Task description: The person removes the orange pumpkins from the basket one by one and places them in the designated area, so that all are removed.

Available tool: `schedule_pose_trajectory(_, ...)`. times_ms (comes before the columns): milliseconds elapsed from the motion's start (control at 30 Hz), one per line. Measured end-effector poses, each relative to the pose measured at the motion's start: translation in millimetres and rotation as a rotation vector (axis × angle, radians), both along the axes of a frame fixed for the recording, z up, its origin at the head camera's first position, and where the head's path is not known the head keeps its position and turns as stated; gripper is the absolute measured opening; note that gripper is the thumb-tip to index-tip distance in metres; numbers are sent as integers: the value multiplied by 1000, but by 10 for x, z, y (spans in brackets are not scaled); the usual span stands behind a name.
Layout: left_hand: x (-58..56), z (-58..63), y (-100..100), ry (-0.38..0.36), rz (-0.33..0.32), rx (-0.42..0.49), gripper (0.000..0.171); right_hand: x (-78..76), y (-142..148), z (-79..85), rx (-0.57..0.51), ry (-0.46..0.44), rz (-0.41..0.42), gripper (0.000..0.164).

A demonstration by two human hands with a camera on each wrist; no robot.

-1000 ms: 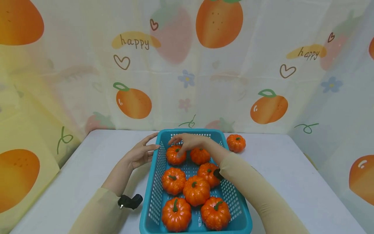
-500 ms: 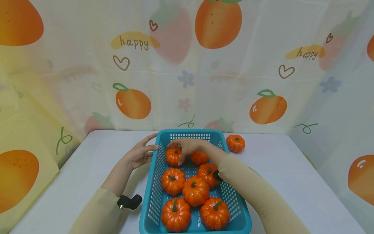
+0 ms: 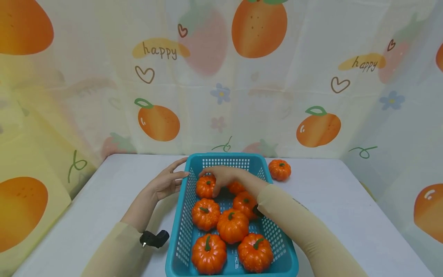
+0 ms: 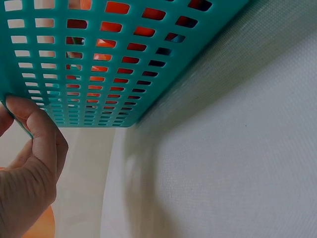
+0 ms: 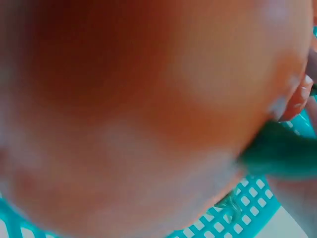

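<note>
Two digits of the left hand, at ten o'clock from the basket's middle (twelve being the far wall), pinch the rim of the teal basket. Its left wrist view cuts this hand off at the edge and shows the contents only as orange patches through the holes.

Inside the basket, at nine o'clock, sits one pumpkin in full view, with another at seven. At eleven lies the gripped pumpkin, at eight o'clock from the middle of the right hand: the thumb bends down its right side and the fingers curl over its far side, their tips hard to make out. A central pumpkin stands just nearer the person. At twelve, a half-hidden pumpkin shows only its lower part beneath the right hand; at one, the right wrist's dark camera overlaps a further pumpkin. A front pumpkin sits at five.

Outside, between one and two o'clock, a lone pumpkin rests on the white table. A blurred pumpkin fills most of the right wrist view; I cannot tell which one.
</note>
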State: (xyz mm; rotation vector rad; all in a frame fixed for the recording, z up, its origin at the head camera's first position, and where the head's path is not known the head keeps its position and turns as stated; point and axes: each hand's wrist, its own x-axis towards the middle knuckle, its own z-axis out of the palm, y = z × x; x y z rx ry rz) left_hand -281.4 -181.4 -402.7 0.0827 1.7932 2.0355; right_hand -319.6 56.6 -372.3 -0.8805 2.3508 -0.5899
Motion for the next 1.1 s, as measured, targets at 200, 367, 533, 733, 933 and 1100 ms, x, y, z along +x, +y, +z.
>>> schedule_pose_trajectory(200,-6,1,11,-1,5,-6,74,-8,5,50,-9,8,10,76)
schedule_pose_trajectory(367,-11,0,4,1,-3,6,73,-20,39,116,-20,-10,-16,77)
schedule_pose_trajectory(533,-12,-9,0,2,-4,7,73,-42,108,204,-50,-19,-32,77)
schedule_pose_trajectory(733,-42,-37,10,-6,11,-14,72,-128,244,326,-95,-1,-29,77)
schedule_pose_trajectory(933,-40,-29,26,-2,18,-26,70,-201,377,409,-179,-7,-42,80)
schedule_pose_trajectory(1100,-29,-40,28,0,27,-28,71,-215,485,489,-243,-12,-74,83)
